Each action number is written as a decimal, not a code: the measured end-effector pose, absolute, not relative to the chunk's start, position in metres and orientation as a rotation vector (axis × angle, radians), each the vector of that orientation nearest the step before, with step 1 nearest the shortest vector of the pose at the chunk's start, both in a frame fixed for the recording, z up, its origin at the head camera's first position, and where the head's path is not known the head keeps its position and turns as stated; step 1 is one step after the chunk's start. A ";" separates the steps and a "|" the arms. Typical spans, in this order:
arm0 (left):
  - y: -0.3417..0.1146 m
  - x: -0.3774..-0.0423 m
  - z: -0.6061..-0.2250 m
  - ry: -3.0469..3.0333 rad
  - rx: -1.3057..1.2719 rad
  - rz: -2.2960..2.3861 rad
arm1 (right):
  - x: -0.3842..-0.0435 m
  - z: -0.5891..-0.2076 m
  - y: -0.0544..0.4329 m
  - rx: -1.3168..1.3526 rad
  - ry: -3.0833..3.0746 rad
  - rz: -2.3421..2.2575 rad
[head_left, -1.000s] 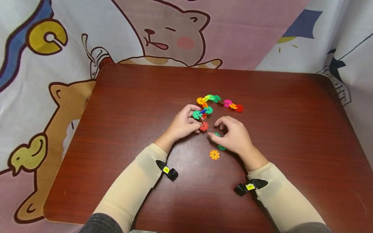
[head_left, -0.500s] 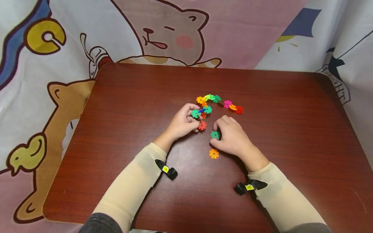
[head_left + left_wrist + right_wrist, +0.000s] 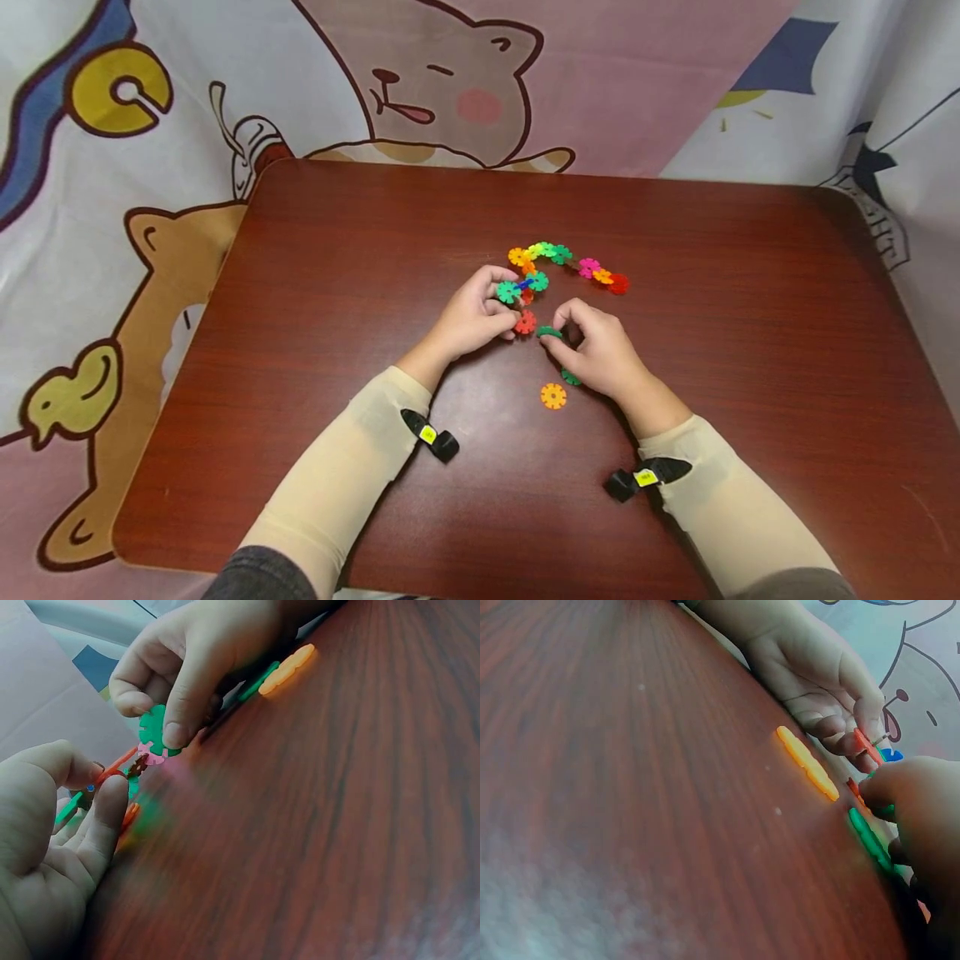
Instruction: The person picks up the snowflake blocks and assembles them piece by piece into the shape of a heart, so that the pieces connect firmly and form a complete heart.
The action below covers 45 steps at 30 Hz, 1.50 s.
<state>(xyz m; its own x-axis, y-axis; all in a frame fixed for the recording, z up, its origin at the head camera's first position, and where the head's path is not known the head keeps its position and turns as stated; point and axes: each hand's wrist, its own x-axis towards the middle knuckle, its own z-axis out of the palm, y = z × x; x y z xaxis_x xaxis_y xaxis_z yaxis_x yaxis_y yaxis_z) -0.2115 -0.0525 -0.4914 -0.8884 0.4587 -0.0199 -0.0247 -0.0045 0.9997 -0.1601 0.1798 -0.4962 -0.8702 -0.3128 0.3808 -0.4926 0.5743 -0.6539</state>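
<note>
In the head view my left hand pinches a red notched disc, the near end of a chain of interlocking plastic discs. A green disc and a blue disc of that chain sit by its fingers. My right hand pinches a loose green disc between thumb and forefinger, turned nearly edge-on, just right of the red one. The left wrist view shows this green disc upright under the right thumb, a small gap from the red disc.
The rest of the chain curves away on the brown table, through a yellow disc and a pink disc to a red end disc. A loose orange disc and another green disc lie near the right hand.
The right hand has closed its fingertips on a green disc, picked it up, tilted it edge-on and brought it toward the red disc. The left hand has stayed nearly still.
</note>
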 end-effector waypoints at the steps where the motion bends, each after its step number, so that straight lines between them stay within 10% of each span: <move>1: -0.053 -0.211 -0.491 1.938 0.451 1.946 | -0.160 -0.497 0.180 0.670 -2.558 1.195; 45: -0.055 -0.216 -0.490 1.757 0.371 2.044 | -0.162 -0.499 0.173 0.464 -2.303 1.346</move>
